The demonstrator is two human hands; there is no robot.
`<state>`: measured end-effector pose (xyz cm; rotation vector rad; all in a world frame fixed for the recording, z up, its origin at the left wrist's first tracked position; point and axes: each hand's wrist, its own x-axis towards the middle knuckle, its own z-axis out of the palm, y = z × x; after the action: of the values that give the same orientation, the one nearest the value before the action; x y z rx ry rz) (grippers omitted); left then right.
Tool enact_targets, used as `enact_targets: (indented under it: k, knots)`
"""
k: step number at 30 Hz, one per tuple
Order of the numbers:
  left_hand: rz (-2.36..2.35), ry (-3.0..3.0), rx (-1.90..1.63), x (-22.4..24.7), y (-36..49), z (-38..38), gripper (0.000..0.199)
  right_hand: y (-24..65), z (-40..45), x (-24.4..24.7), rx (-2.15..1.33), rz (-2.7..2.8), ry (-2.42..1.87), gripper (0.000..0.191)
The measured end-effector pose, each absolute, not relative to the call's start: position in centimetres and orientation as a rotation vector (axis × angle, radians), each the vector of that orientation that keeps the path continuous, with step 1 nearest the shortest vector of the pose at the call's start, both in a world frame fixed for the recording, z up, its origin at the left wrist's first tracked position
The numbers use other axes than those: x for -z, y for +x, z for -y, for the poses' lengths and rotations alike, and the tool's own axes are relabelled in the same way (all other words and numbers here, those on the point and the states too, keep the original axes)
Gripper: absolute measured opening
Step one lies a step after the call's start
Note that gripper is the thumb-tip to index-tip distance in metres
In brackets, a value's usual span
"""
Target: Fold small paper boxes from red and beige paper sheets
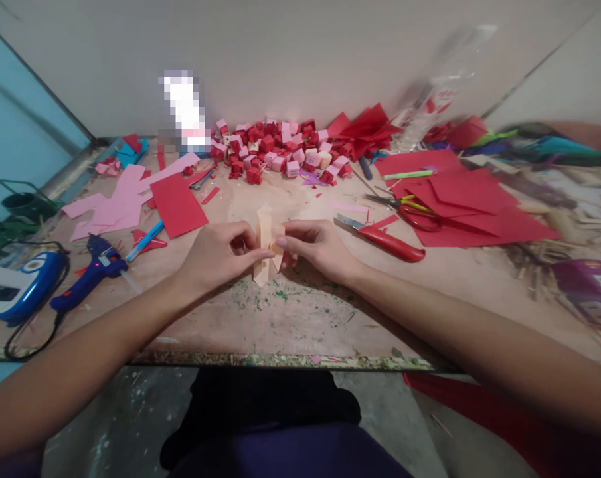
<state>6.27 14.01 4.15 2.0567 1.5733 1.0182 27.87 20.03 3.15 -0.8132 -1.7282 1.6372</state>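
A small cream paper cutout (pixel 263 229) with folded flaps is held upright over the middle of the table. My left hand (pixel 225 249) pinches its left side, thumb across the front. On the right side, my right hand (pixel 317 247) grips a flap between thumb and fingers. The fingertips behind the paper are partly hidden. Right of my right hand lie a red-handled knife (pixel 390 243) and scissors (pixel 420 216) with red and yellow handles. A red paper sheet (pixel 179 204) lies beyond my left hand.
Many small red and pink paper cubes (pixel 285 149) are heaped at the back. A blue glue gun (pixel 93 272), a blue pen (pixel 145 241) and pink paper pieces (pixel 118 202) lie left. Red sheets (pixel 469 199), a green pen (pixel 408 175) and a clear plastic bag (pixel 429 106) are right.
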Motion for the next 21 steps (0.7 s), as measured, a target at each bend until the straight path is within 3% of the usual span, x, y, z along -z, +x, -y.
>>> enact_targets:
  k: [21]
  knots:
    - [-1.302, 1.371, -1.242, -3.2, 6.2, -15.1, 0.016, 27.8, -20.5, -2.3, -1.516, 1.579, -0.91, 0.019]
